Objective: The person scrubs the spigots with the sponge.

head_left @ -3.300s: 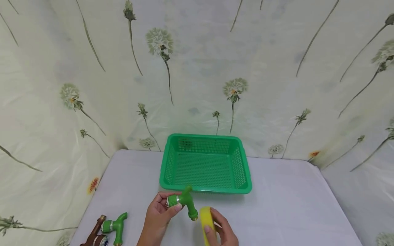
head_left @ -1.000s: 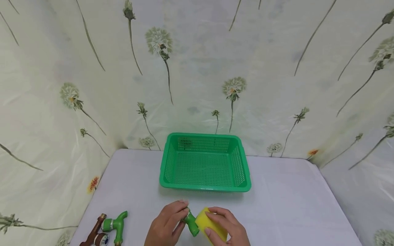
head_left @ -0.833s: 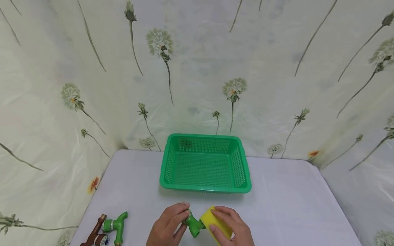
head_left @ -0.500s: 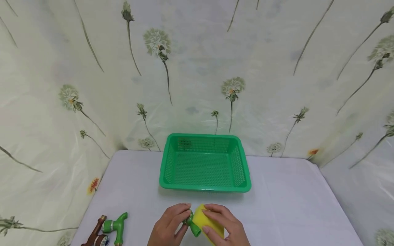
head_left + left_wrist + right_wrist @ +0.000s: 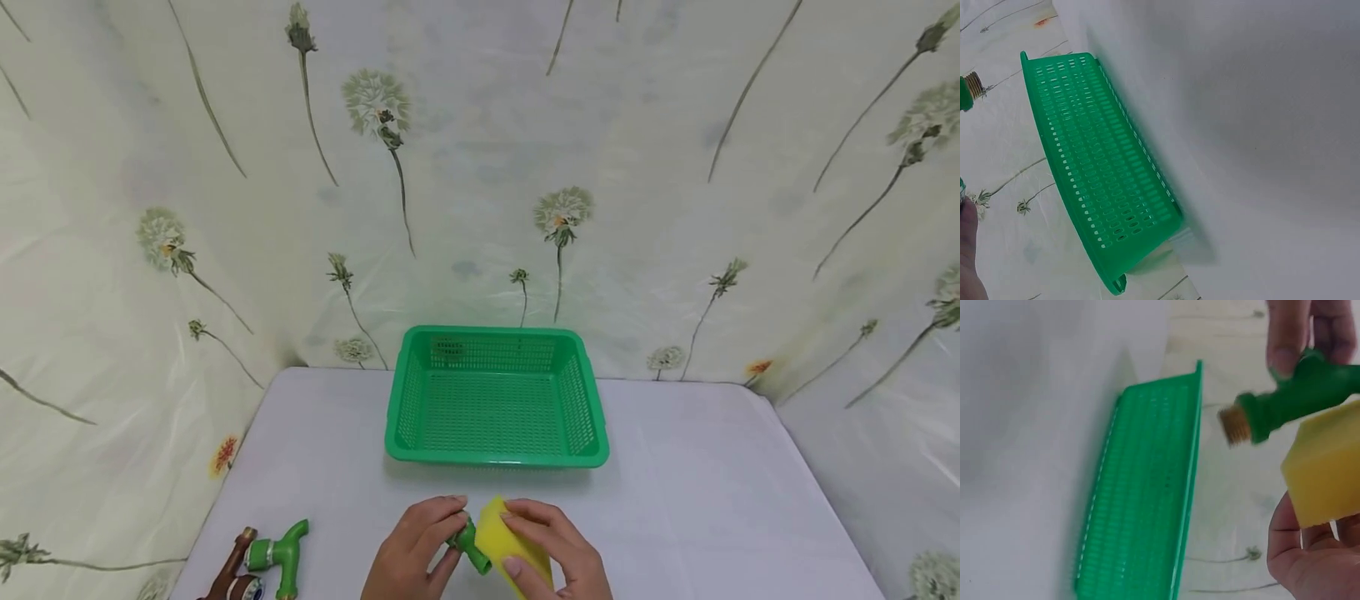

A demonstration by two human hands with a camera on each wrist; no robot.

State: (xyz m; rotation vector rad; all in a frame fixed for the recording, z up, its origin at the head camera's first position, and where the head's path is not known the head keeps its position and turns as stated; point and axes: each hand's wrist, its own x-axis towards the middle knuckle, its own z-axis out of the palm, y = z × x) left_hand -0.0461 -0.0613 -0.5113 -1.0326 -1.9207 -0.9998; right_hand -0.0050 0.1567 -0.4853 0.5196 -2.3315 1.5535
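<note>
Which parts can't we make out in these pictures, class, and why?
Held tap: handle end mostly behind the left hand, head view.
Brown tap: lower end cut off by the bottom edge, head view.
Sponge: one end past the right edge, right wrist view.

Head cam: high, facing forward-down over surface (image 5: 675,500). Wrist cams: closer, tilted. All share basket (image 5: 495,459); head, right: sponge (image 5: 504,535).

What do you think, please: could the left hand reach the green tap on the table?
Probably yes: nothing visible stands between the left hand and the lying tap, though it may first need to release the held tap.
</note>
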